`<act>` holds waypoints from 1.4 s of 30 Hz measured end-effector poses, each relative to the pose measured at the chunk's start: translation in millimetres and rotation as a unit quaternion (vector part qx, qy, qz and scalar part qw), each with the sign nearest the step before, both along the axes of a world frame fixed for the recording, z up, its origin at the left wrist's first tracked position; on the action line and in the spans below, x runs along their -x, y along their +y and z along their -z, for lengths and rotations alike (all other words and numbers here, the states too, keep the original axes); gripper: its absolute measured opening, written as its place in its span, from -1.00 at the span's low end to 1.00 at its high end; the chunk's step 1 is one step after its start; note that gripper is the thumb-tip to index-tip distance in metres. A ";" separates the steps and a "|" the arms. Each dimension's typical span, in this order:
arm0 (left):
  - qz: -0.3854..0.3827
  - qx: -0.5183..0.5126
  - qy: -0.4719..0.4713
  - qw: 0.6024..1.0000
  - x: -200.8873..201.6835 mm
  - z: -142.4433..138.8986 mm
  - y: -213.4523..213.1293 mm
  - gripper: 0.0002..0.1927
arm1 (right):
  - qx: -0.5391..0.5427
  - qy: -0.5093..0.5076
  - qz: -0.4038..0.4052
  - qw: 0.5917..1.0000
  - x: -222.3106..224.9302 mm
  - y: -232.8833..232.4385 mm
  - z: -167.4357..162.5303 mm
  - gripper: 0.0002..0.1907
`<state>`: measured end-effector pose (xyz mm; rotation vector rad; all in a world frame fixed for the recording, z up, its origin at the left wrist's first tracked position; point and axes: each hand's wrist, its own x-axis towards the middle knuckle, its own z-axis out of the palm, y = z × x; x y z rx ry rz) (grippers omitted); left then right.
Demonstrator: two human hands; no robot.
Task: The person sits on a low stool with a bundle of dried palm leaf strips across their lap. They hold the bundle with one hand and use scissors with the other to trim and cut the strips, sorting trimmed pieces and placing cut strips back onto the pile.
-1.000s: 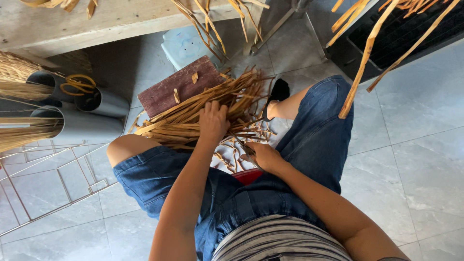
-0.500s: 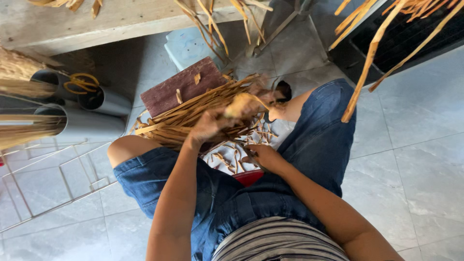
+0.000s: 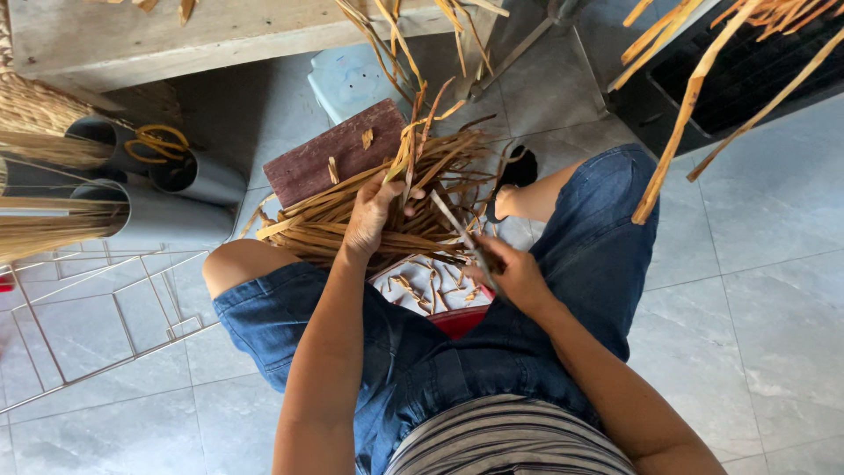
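1. Left hand (image 3: 374, 211) is up now at the centre of the frame, fingers closed around a few tan strips (image 3: 411, 145). A second ago that hand lay flat on the heap; half a second ago it was lifting in a blur. So a small bunch has been drawn out of the pile and stands nearly upright, tips pointing toward the top of the frame.
2. Right hand (image 3: 514, 274), just right of centre, is curled around a thin dark tool (image 3: 466, 239), seemingly a blade. It has barely moved across the three views.
3. The pile of strips (image 3: 352, 220) lies across the person's lap, resting against a dark reddish board (image 3: 330, 158) above it.
4. Containers: a red-rimmed tray (image 3: 431, 290) sits between the knees and holds short offcuts on a pale bottom.
5. At left, grey pipe tubes (image 3: 163, 202) lie on the tiled floor (image 3: 774, 264); straw-like bundles poke from two of them, and a loop of yellow cord (image 3: 154, 141) rests on top.
6. Upper right, a black crate (image 3: 747, 79) holds more long strips.
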<state>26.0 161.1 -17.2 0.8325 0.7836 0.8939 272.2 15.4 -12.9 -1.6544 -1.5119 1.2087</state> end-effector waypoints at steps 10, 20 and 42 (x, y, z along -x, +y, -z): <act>-0.001 -0.020 0.017 1.000 -8.5 3.9 -4.2 -0.79 | -0.056 -0.064 -0.004 0.996 10.7 19.5 -10.6 -0.30; -0.012 0.004 0.068 0.998 -11.5 4.0 -6.0 -0.66 | -0.079 -0.056 0.026 0.995 13.9 21.9 -0.7 -0.30; -0.006 0.015 0.109 0.994 -13.6 5.5 -7.7 -0.72 | -0.177 -0.045 0.042 0.982 20.6 12.0 7.5 -0.37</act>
